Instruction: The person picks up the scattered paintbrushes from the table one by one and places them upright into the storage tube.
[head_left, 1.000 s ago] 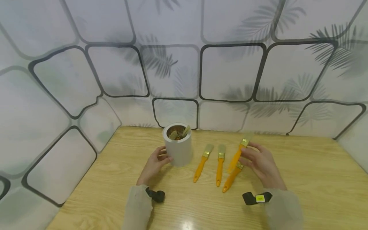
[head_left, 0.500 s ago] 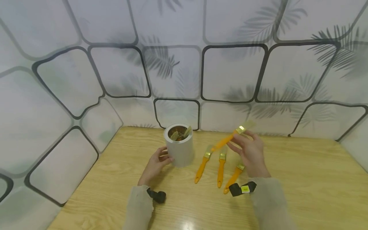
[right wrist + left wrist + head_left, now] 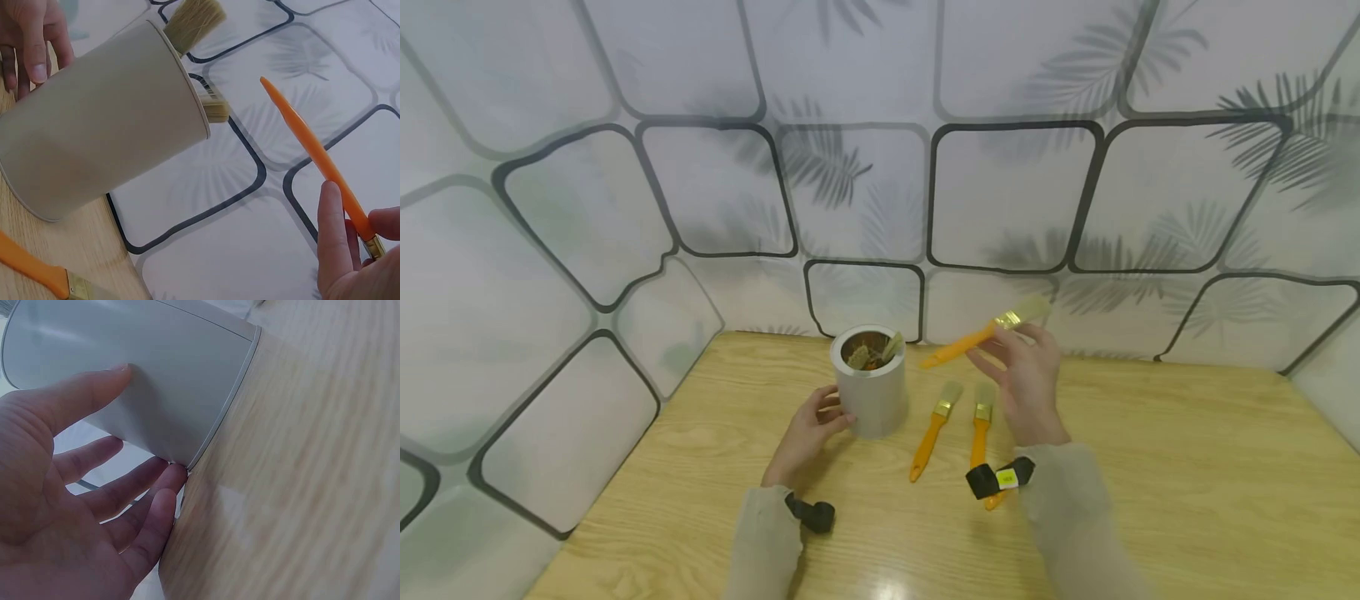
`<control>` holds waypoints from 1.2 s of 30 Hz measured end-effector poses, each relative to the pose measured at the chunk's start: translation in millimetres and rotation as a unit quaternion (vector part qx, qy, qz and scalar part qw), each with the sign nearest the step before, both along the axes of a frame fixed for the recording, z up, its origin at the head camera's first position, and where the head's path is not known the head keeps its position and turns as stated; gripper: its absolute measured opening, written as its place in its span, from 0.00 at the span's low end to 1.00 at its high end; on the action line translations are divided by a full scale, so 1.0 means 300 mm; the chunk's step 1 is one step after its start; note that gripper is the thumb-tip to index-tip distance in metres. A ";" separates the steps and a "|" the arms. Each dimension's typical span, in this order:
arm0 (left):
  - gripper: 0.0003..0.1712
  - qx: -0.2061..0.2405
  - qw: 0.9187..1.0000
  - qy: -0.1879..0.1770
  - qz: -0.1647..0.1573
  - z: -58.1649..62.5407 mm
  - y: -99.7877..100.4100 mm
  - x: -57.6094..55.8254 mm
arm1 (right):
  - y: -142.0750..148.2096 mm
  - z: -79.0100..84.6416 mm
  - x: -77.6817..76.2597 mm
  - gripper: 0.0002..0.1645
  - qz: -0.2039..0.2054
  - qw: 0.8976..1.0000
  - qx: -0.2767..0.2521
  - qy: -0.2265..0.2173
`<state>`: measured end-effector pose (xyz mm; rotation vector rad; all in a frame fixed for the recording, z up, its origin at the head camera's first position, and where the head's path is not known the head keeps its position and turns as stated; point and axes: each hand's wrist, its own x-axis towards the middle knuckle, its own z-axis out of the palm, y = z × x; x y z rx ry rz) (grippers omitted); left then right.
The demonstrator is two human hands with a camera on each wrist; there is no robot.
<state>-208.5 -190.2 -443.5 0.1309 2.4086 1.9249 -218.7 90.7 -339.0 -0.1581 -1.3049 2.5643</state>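
Observation:
A white cylindrical canister (image 3: 871, 404) stands upright on the table, with brush heads (image 3: 195, 26) sticking up from its mouth. My left hand (image 3: 807, 433) holds its lower left side, thumb on the front and fingers behind. In the left wrist view, that thumb (image 3: 94, 390) lies against the smooth wall. My right hand (image 3: 1026, 379) pinches a paintbrush (image 3: 961, 346) near its metal band, between thumb and fingers. This brush is raised above the table right of the canister, its orange handle pointing left toward the rim and its pale bristles up to the right.
One orange-handled brush (image 3: 930, 442) lies right of the canister, with a second brush (image 3: 981, 429) beside it. A third brush (image 3: 996, 501) is mostly hidden under my right wrist. The patterned wall (image 3: 1000, 200) rises behind the wooden table (image 3: 1187, 467).
My right hand has lifted the paintbrush off the table and carried it left and up toward the canister, tilting it flatter. My left hand and the canister have stayed in place.

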 end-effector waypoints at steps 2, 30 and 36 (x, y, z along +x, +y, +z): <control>0.35 -0.003 1.000 0.001 -0.002 -0.003 -0.001 -0.002 | -0.017 0.003 -0.004 0.11 -0.008 1.000 0.002 0.001; 0.33 -0.016 1.000 0.011 -0.005 0.002 -0.004 0.000 | -0.296 -0.032 -0.013 0.12 -0.117 0.932 0.302 0.161; 0.33 -0.013 1.000 0.007 -0.004 -0.005 -0.003 -0.004 | -0.322 -0.061 -0.018 0.11 -0.133 0.912 0.353 0.160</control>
